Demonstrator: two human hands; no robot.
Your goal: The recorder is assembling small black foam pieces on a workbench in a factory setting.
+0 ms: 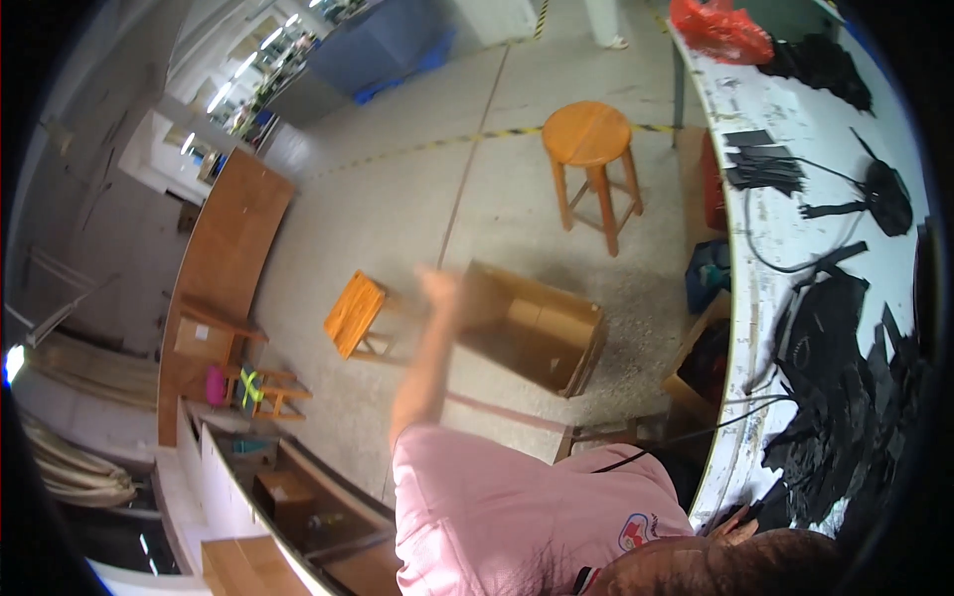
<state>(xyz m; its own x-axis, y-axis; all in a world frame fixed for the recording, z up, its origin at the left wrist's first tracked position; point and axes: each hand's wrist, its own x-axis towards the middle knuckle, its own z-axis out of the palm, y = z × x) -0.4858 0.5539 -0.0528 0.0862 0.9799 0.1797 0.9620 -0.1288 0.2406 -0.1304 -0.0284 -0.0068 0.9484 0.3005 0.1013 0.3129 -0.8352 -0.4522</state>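
My left arm reaches out from a pink sleeve, and my left hand is over the near-left end of an open cardboard box on the floor. Motion smears that hand, so its fingers and anything in them cannot be made out. The part of the box's inside that shows is bare cardboard. At the table's edge, low on the right, my right hand shows only in part, its fingers closed beside black fabric pieces. What they hold is hidden among the dark material.
A white worktable runs along the right, with black strips, a cable and a red plastic bag. A round wooden stool stands beyond the box, a small wooden stool left of it. Wooden boards and shelving line the left.
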